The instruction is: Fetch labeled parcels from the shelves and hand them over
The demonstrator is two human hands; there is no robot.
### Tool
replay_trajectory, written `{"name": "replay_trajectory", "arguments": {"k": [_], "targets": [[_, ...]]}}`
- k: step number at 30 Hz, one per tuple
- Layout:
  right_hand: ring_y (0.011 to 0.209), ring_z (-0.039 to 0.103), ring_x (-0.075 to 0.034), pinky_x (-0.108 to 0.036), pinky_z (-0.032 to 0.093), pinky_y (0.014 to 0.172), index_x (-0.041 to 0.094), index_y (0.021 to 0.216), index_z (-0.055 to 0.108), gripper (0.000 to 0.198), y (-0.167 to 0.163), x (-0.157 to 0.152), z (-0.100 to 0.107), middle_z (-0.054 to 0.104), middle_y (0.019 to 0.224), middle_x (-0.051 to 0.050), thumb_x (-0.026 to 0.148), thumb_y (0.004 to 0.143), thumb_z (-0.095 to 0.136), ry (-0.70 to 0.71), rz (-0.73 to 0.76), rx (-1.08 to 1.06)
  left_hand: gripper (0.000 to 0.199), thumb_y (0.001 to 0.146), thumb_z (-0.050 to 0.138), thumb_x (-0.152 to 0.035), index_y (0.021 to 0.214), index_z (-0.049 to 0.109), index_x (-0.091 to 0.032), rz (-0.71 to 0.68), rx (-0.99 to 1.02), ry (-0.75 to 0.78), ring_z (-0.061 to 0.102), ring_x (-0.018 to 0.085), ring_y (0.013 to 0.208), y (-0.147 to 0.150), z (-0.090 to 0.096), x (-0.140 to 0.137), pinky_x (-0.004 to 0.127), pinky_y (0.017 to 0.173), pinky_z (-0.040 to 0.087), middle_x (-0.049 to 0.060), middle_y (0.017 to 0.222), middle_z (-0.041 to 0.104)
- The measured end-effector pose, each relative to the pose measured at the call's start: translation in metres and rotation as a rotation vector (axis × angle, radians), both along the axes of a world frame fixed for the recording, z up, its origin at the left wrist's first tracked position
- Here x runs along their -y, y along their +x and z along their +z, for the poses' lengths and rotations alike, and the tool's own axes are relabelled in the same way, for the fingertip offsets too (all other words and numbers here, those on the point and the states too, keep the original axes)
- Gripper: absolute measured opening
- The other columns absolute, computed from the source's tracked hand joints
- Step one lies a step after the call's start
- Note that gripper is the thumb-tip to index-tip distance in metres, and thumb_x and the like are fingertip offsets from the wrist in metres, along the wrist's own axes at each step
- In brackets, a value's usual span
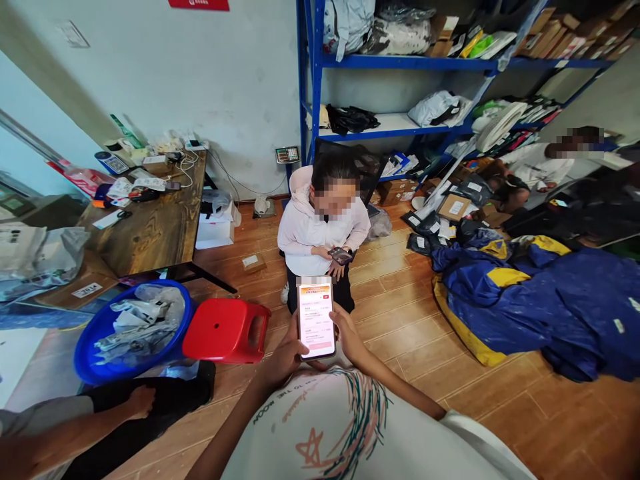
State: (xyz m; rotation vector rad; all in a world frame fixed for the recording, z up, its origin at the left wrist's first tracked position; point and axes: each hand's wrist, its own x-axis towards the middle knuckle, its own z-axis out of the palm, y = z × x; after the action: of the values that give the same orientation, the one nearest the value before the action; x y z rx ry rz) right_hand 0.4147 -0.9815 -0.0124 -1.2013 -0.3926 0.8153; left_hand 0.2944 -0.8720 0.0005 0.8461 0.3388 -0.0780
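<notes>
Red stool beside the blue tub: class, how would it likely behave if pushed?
The red stool is probably stiff, looking like moulded plastic. Its cut-out side suggests it is light. It may slide, since the floor looks smooth.

Bare forearms (400, 387) extend forward from either side of the torso and converge. The left hand (287, 348) and right hand (346, 330) face each other, both gripping, thumbs uppermost and directed inward.

A parcel storeroom, judging by blue shelving (400, 63), cardboard boxes (549, 39) and labelled packages (420, 244).
</notes>
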Motion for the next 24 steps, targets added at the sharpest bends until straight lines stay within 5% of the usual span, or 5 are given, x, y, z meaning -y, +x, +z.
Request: {"name": "replay_trajectory", "arguments": {"k": [5,15,24], "targets": [[0.079,0.065,-0.021,-0.032,0.049,0.07,0.02,0.096,0.062,0.028,-0.002,-0.006,0.009,0.072,0.091,-0.003,0.036,0.074,0.062,0.026,-0.071,-0.091,0.1,0.065,0.047,-0.007,0.147,0.002,-0.043,0.013,-0.007,-0.045,0.059,0.021,0.103,-0.001,-0.001,0.001,0.036,0.077,0.057,0.004,0.148,0.037],[0.09,0.065,-0.022,-0.036,0.051,0.082,0.019,0.106,0.061,0.04,-0.008,-0.013,0.017,0.071,0.106,-0.007,0.038,0.072,0.074,-0.09,-0.162,0.052,0.096,0.067,0.048,-0.005,0.147,0.012,-0.044,-0.039,-0.06,0.067,0.053,0.023,0.114,0.001,0.027,0.002,0.034,0.08,0.055,-0.001,0.147,0.038],[0.088,0.066,-0.023,-0.033,0.049,0.079,0.018,0.107,0.062,0.033,-0.009,-0.009,0.01,0.073,0.1,-0.004,0.033,0.078,0.058,0.014,-0.153,-0.142,0.095,0.062,0.052,-0.008,0.144,0.022,-0.045,0.013,-0.028,-0.069,0.059,0.026,0.109,0.0,-0.006,-0.003,0.03,0.068,0.058,-0.001,0.147,0.041]]}}
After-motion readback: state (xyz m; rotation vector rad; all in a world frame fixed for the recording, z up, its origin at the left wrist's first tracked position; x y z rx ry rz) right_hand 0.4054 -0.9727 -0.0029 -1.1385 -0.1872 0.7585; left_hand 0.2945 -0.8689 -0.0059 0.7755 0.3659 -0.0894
